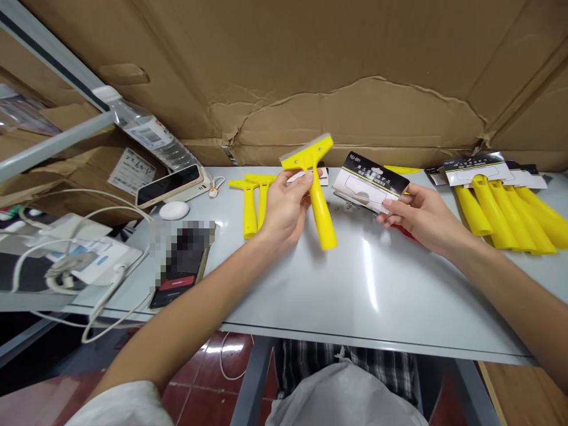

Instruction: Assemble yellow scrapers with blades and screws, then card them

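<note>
Held upright over the table, a yellow scraper (320,204) has a wide head with a metal edge at its top. My left hand (288,204) is closed around it just below the head. To the right, my right hand (419,213) pinches the corner of a black and white packaging card (370,182) printed TGJ-001. The scraper and the card are apart. Beyond my left hand lie two more yellow scrapers (249,207). Small metal screws (348,204) are scattered near the card. Something red shows under my right hand, mostly hidden.
Several yellow scrapers with cards (501,213) lie at the right. On the left are a smartphone (181,269), another phone (168,184), a white oval case (174,210), a water bottle (151,133) and tangled white cables (66,260). A cardboard wall (355,53) stands behind the table (310,296).
</note>
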Demonstrator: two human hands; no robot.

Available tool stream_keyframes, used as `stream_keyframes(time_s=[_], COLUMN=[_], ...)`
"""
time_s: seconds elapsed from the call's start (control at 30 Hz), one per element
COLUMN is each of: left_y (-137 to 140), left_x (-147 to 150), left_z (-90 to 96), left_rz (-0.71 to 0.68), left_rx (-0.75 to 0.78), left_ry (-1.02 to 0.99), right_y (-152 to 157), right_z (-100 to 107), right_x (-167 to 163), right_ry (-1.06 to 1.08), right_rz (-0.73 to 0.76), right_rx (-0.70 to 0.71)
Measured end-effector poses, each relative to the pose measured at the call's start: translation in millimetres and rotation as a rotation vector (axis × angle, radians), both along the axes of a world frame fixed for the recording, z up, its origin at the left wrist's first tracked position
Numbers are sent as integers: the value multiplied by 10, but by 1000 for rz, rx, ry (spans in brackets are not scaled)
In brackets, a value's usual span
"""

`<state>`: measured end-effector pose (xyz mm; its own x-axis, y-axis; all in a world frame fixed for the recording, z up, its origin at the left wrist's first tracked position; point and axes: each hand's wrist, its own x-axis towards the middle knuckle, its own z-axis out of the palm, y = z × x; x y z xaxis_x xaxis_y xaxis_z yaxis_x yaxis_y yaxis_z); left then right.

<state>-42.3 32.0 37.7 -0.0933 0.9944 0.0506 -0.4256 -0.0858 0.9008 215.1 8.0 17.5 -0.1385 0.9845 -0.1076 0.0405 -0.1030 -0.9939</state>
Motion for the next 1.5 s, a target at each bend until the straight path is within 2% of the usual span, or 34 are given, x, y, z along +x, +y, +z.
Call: stream_keyframes(time_s=[0.23,0.4,0.53,0.67,0.9,1.17,1.33,1.5], left_y=[156,126,101,122,209,248,306,370], left_x=[-155,-106,-58,-92,-286,-305,-393,-454], left_z=[-50,-108,-123,-66,110,79,17,-23], left_rz=[69,37,42,45,154,194,106,119], left_rx=[-82,-96,-136,-130,-84,-61,-54,-43], left_ry=[-40,-32,-40,-74,-94,-95,-6,-31], right_y=[-148,-204,-212,-216,-238,-249,-210,-197], right_z=[70,51,33,45,64,123,109,63], right_x=[-123,-185,-199,-173,-162,-147,-90,-93], right_ry=[-122,-227,-201,-174,-154,-243,-356,-348], right_rz=[96,111,137,174,202,126,98,127], right_rx=[7,87,95,68,66,104,179,118])
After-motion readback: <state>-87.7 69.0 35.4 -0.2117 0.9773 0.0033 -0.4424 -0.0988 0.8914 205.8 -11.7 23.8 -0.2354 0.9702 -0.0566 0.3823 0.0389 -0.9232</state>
